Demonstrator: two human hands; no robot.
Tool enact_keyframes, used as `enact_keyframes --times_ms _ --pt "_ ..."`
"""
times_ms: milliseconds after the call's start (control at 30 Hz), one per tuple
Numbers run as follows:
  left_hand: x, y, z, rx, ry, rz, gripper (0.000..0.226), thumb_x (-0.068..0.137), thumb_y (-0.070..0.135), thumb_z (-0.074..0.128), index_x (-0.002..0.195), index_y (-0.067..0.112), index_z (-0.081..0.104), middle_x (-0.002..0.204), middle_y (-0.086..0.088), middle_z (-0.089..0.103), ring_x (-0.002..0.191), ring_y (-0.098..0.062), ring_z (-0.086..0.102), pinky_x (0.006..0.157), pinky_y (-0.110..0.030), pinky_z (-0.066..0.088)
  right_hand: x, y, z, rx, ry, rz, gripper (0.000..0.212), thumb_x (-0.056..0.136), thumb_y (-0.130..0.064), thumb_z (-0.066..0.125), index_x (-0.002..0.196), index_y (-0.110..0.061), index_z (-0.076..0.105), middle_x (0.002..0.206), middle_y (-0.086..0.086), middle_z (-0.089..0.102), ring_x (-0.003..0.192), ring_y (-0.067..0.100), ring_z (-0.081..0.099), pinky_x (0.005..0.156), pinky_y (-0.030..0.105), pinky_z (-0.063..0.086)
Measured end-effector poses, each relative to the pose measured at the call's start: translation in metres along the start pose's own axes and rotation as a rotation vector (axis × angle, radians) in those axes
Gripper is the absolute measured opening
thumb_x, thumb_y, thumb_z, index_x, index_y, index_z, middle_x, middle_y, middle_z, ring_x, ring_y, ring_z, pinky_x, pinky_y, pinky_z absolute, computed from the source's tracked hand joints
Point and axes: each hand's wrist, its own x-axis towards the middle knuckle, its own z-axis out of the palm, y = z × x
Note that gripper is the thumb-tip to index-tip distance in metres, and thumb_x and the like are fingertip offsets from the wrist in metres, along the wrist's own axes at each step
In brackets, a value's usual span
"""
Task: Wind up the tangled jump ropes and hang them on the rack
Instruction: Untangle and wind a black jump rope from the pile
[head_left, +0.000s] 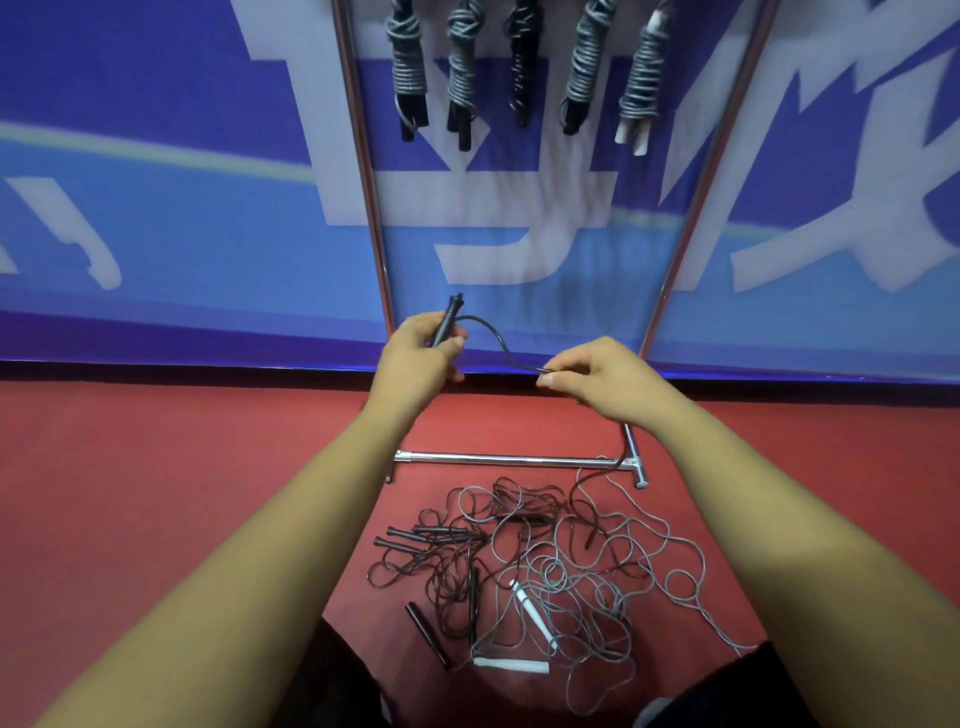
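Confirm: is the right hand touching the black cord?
Touching. Head view: right hand pinches the black cord running from the handle held in the left hand.

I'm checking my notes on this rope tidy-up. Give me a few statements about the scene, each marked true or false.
1. The left hand grips a black handle. True.
2. The right hand is empty. False: it pinches the black cord.
3. Five wound ropes hang on the rack. True.
4. Every hanging rope has black handles. False: the rightmost has white handles.
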Motion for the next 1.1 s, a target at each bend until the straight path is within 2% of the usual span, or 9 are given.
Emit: enact_keyframes --times_ms 100,167,233,333,433,600,800,933,1100 --pt "-0.002 0.009 0.002 0.088 0.061 0.094 0.009 0.094 0.012 0.064 0.096 0.017 0.072 0.117 -0.003 0.051 0.089 -0.015 0.061 0.068 -0.012 0.048 0.0 -0.017 -0.009 -0.073 -0.069 0.005 0.01 0.09 -0.024 0.071 0.085 -0.018 0.078 0.048 -0.016 0.054 0.046 0.0 0.043 0.054 0.018 0.036" --pt "-0.007 0.02 0.004 0.068 0.028 0.057 0.009 0.095 0.016 0.064 0.098 0.018 0.072 0.102 0.001 0.056 0.076 -0.008 0.059 0.058 -0.014 0.043 -0.004 -0.027 -0.013 -0.058 -0.103 -0.006 0.011 0.09 -0.026 0.071 0.082 -0.021 0.077 0.051 -0.012 0.055 0.048 0.002 0.044 0.056 0.022 0.038" --pt "-0.015 0.032 0.005 0.016 -0.147 -0.009 0.01 0.096 0.018 0.063 0.102 0.017 0.071 0.085 -0.001 0.068 0.058 -0.008 0.059 0.048 -0.021 0.036 -0.01 -0.035 -0.017 -0.024 -0.101 -0.042 0.013 0.09 -0.025 0.07 0.081 -0.018 0.076 0.053 -0.005 0.054 0.05 0.007 0.044 0.056 0.025 0.038" --pt "-0.026 0.047 0.007 0.141 -0.418 -0.011 0.014 0.099 0.022 0.061 0.104 0.013 0.07 0.083 -0.008 0.073 0.053 -0.01 0.055 0.045 -0.02 0.03 -0.018 -0.045 -0.024 0.044 -0.023 -0.082 0.016 0.093 -0.024 0.068 0.08 -0.016 0.075 0.051 -0.006 0.05 0.047 0.006 0.04 0.05 0.02 0.033" --pt "-0.03 0.054 0.013 0.142 -0.407 -0.021 0.016 0.098 0.024 0.062 0.085 0.015 0.061 0.054 0.004 0.051 0.045 -0.009 0.036 0.044 -0.023 0.026 -0.024 -0.048 -0.031 0.078 0.017 -0.09 0.017 0.093 -0.022 0.067 0.081 -0.012 0.072 0.049 -0.008 0.05 0.046 0.005 0.041 0.047 0.017 0.032" --pt "-0.011 0.066 -0.002 -0.318 -0.024 -0.099 0.029 0.099 0.009 0.056 0.073 0.017 0.046 0.06 0.001 0.039 0.044 -0.008 0.028 0.039 -0.018 0.021 -0.029 0.002 -0.032 -0.018 -0.078 0.05 0.02 0.092 -0.019 0.067 0.077 -0.007 0.067 0.064 0.002 0.065 0.052 0.007 0.048 0.055 0.023 0.039" --pt "0.011 0.043 -0.022 -0.091 0.136 -0.116 0.019 0.099 0.013 0.056 0.08 0.016 0.055 0.067 -0.001 0.053 0.041 -0.009 0.044 0.04 -0.019 0.031 -0.035 0.072 -0.007 -0.02 -0.17 0.276 0.026 0.094 -0.018 0.067 0.072 -0.004 0.067 0.074 0.005 0.073 0.062 0.007 0.058 0.069 0.031 0.05" --pt "0.017 0.026 -0.023 0.048 0.058 -0.097 0.013 0.098 0.009 0.055 0.108 0.014 0.062 0.092 -0.003 0.062 0.04 -0.008 0.059 0.042 -0.017 0.039 -0.031 0.059 -0.001 0.175 0.02 0.216 0.027 0.094 -0.011 0.064 0.069 -0.001 0.062 0.057 0.011 0.053 0.049 0.015 0.054 0.059 0.028 0.05" --pt "-0.005 0.027 0.001 -0.074 -0.233 -0.041 0.016 0.1 0.005 0.055 0.113 0.004 0.063 0.091 0.006 0.072 0.05 -0.014 0.066 0.045 -0.02 0.031 -0.016 0.008 0.0 -0.005 -0.117 0.083 0.02 0.091 -0.024 0.069 0.078 -0.01 0.073 0.058 0.004 0.046 0.049 0.014 0.038 0.051 0.025 0.034"
